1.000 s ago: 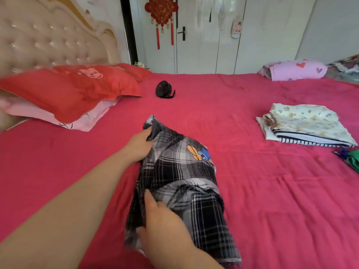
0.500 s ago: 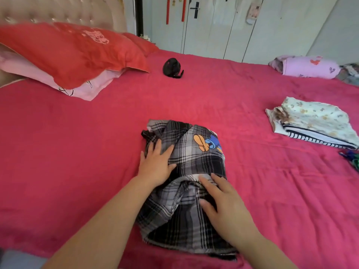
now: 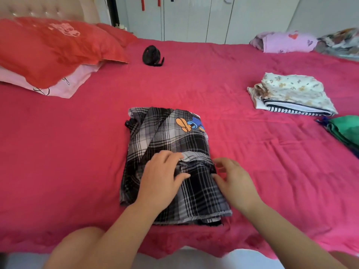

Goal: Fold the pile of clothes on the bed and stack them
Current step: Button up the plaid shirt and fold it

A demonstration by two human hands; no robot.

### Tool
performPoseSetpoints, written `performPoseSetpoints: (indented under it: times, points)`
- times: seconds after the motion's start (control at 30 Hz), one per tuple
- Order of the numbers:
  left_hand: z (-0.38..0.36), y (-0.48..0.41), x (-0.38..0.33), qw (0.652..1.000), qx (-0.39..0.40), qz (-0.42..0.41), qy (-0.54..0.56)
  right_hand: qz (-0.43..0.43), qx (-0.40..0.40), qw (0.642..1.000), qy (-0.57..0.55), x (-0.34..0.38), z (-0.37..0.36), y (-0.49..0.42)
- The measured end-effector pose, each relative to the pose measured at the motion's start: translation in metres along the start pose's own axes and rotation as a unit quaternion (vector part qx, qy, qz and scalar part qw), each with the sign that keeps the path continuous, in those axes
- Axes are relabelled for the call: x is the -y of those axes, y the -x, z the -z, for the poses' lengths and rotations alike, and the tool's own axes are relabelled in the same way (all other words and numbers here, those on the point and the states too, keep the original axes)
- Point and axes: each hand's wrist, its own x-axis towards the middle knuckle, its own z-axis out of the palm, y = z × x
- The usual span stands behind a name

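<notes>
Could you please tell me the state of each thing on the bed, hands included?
Plaid garment: partly folded, lying flat.
Left hand: resting on that garment.
Right hand: fingers relaxed, at its right edge.
Stack: two folded garments, floral on striped.
Green cloth: partly out of frame.
Red pillow: lying on pink pillow.

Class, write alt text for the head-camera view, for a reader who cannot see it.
A person's left hand and right hand rest on a partly folded plaid garment lying on a pink bed. To the right sits a stack of folded clothes; a red pillow lies at the far left.
</notes>
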Motion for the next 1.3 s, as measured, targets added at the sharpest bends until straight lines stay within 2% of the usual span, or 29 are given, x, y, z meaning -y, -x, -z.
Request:
performPoseSetpoints:
  times: [0.13, 0.3, 0.57, 0.67, 0.73, 0.8, 0.9, 0.93, 1.0, 1.07, 1.13, 1.3]
  points:
    - [-0.009, 0.001, 0.002, 0.997, 0.053, -0.018, -0.06, -0.009, -0.017, 1.0, -0.001, 0.006, -0.005, -0.005]
    - [-0.007, -0.002, 0.008, 0.998, 0.021, -0.006, -0.066, 0.009, -0.074, 0.997, 0.012, 0.007, 0.003, 0.0]
    - [0.0, -0.006, -0.001, 0.996, -0.02, 0.019, 0.088, 0.043, -0.127, 0.99, -0.051, 0.017, 0.023, 0.013]
    - [0.017, 0.0, -0.001, 0.988, -0.03, 0.004, 0.151, 0.067, -0.091, 0.992, -0.056, 0.019, 0.034, 0.021]
    - [0.029, 0.005, -0.002, 0.981, 0.002, -0.011, 0.196, 0.09, -0.06, 0.993, -0.055, 0.015, 0.038, 0.029]
    - [0.038, 0.009, -0.001, 0.97, 0.07, -0.01, 0.235, 0.088, -0.028, 0.994, -0.064, 0.01, 0.041, 0.038]
    - [0.044, 0.01, 0.004, 0.946, 0.207, 0.002, 0.248, 0.047, 0.082, 0.991, -0.096, 0.0, 0.047, 0.046]
    - [0.044, 0.011, 0.005, 0.941, 0.23, 0.007, 0.25, 0.032, 0.116, 0.988, -0.092, -0.002, 0.048, 0.046]
    - [0.04, 0.01, 0.007, 0.938, 0.212, 0.034, 0.273, 0.019, 0.117, 0.991, -0.06, -0.007, 0.049, 0.044]
    - [0.035, 0.008, 0.007, 0.937, 0.158, 0.066, 0.303, 0.038, 0.028, 0.998, -0.039, -0.005, 0.048, 0.042]
    - [0.028, 0.006, 0.008, 0.95, 0.127, 0.068, 0.278, 0.066, -0.031, 0.996, -0.047, 0.001, 0.048, 0.043]
    - [0.014, 0.007, 0.008, 0.974, 0.167, 0.032, 0.15, 0.07, 0.081, 0.994, 0.036, 0.0, 0.03, 0.054]
